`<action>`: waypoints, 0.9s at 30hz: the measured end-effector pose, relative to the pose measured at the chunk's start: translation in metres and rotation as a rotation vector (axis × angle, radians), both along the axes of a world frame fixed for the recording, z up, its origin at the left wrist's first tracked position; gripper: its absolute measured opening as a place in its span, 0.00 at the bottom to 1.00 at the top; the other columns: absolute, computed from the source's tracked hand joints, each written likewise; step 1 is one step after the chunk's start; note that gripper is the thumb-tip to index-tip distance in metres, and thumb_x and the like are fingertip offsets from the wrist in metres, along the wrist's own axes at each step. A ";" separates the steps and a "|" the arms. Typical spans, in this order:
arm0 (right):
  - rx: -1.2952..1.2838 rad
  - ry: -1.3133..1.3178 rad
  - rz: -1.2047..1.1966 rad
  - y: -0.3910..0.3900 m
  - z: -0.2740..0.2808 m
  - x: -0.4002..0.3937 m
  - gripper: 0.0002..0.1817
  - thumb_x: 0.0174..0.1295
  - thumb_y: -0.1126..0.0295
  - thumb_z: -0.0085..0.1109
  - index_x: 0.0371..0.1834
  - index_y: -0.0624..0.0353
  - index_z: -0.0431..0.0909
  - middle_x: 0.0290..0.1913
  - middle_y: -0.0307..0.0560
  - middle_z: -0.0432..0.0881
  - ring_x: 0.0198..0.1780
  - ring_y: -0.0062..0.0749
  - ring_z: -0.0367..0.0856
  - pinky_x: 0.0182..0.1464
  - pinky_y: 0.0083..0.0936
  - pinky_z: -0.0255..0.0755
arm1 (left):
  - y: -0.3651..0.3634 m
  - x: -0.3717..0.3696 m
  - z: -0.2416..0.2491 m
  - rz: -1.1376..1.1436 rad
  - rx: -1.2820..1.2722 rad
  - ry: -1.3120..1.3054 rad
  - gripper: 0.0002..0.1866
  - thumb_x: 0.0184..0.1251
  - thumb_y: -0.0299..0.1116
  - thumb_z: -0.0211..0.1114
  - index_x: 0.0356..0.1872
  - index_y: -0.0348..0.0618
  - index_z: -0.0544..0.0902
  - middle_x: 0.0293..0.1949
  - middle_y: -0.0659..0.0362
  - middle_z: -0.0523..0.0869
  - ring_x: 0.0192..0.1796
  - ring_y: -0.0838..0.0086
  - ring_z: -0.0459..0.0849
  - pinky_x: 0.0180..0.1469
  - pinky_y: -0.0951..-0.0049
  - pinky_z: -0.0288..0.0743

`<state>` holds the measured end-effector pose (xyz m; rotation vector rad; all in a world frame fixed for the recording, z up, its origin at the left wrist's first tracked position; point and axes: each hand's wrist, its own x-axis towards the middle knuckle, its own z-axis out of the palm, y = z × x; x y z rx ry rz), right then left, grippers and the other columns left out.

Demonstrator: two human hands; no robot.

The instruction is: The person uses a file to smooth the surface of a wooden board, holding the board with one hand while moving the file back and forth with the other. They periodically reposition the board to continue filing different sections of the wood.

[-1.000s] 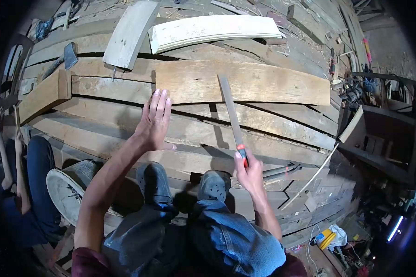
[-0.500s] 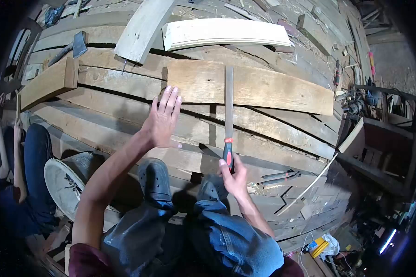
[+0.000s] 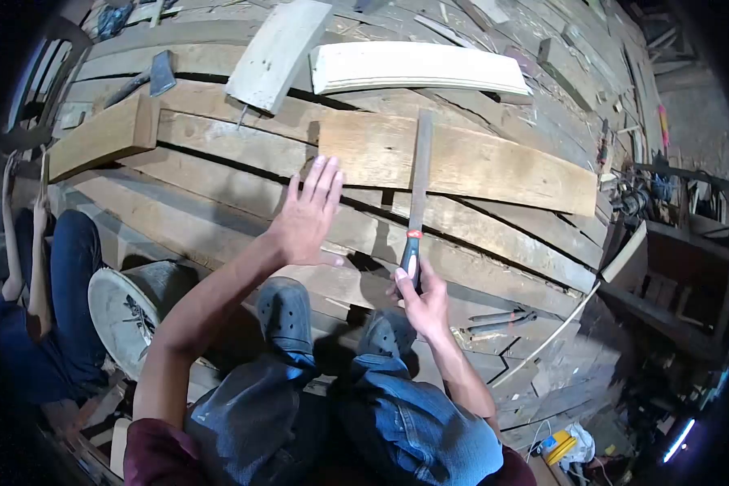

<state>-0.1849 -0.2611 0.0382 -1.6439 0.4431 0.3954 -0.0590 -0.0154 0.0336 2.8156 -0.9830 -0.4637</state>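
Around the red-and-black handle, right hand (image 3: 423,301) was closed; file (image 3: 419,180) ran forward from that grip, its blade lying across the brown plank (image 3: 494,162). Left of the grip, left hand (image 3: 309,217) was spread flat, holding nothing, fingertips at the plank's near-left corner.

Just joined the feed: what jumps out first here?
The right hand grips the red-and-black handle of a long flat file laid across a pale wooden board at centre. The left hand hovers open by the board's left end, fingers spread. At far left, another person's white-soled shoe rests against the planks.
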 end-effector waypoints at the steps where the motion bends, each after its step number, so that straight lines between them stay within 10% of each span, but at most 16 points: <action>1: 0.000 -0.008 0.021 0.002 0.001 -0.002 0.14 0.75 0.65 0.59 0.53 0.65 0.75 0.34 0.44 0.84 0.33 0.24 0.86 0.34 0.21 0.79 | -0.001 -0.001 0.006 0.007 -0.017 0.002 0.72 0.50 0.74 0.68 0.79 0.23 0.45 0.81 0.33 0.42 0.84 0.41 0.39 0.77 0.35 0.50; 12: 0.004 0.047 0.206 0.023 -0.006 -0.024 0.13 0.73 0.67 0.62 0.52 0.65 0.75 0.32 0.41 0.82 0.31 0.22 0.85 0.33 0.23 0.80 | 0.009 0.002 0.007 0.117 -0.314 0.109 0.60 0.56 0.58 0.76 0.79 0.33 0.51 0.81 0.39 0.50 0.84 0.45 0.43 0.81 0.46 0.46; 17: -0.150 -0.088 0.279 0.037 0.002 0.017 0.12 0.72 0.66 0.64 0.46 0.64 0.75 0.28 0.40 0.83 0.27 0.20 0.83 0.30 0.21 0.78 | 0.024 0.002 0.000 0.401 -0.842 -0.072 0.36 0.61 0.37 0.76 0.69 0.39 0.73 0.69 0.44 0.72 0.71 0.53 0.74 0.69 0.58 0.72; 23: -0.058 -0.113 0.279 0.072 -0.003 -0.011 0.20 0.65 0.59 0.71 0.41 0.63 0.74 0.18 0.44 0.77 0.17 0.25 0.74 0.21 0.29 0.67 | 0.039 -0.011 0.004 0.695 -0.801 0.597 0.18 0.73 0.39 0.66 0.53 0.34 0.84 0.47 0.51 0.88 0.48 0.69 0.86 0.51 0.69 0.79; 27: -0.205 -0.070 0.475 0.077 0.012 -0.013 0.26 0.64 0.57 0.71 0.50 0.66 0.69 0.21 0.52 0.80 0.19 0.40 0.80 0.24 0.37 0.72 | 0.019 -0.060 0.002 0.627 -0.687 1.008 0.26 0.82 0.52 0.53 0.50 0.34 0.82 0.39 0.54 0.89 0.39 0.75 0.87 0.42 0.71 0.79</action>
